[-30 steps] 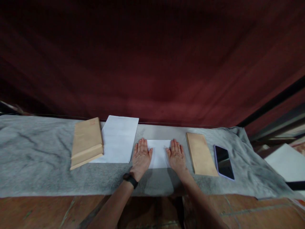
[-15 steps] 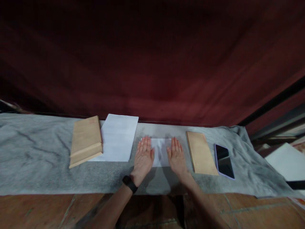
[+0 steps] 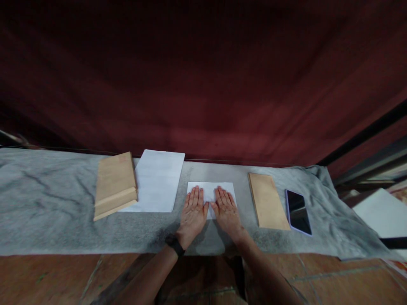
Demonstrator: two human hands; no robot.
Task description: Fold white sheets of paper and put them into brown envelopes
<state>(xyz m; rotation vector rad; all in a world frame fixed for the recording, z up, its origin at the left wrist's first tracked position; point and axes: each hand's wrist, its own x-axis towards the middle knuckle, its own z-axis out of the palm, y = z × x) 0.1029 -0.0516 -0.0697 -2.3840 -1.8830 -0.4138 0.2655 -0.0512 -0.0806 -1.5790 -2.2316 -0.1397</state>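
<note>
A small folded white paper (image 3: 210, 189) lies on the grey cloth (image 3: 47, 203) in front of me. My left hand (image 3: 193, 214) rests flat on its left half, fingers stretched out and together; a black band sits on that wrist. My right hand (image 3: 226, 212) lies flat on the right half, fingers also extended. The two hands are close side by side, thumbs nearly touching. Only the paper's far edge and corners show past my fingers.
A larger white sheet (image 3: 156, 180) lies left of the hands, with a stack of tan envelopes (image 3: 115, 184) beside it. To the right lie a single tan envelope (image 3: 267, 201) and a dark phone (image 3: 297, 211). A dark red curtain (image 3: 203, 76) hangs behind.
Both hands have slid inward over the folded paper, from its outer edges toward its middle, and now lie close together.
</note>
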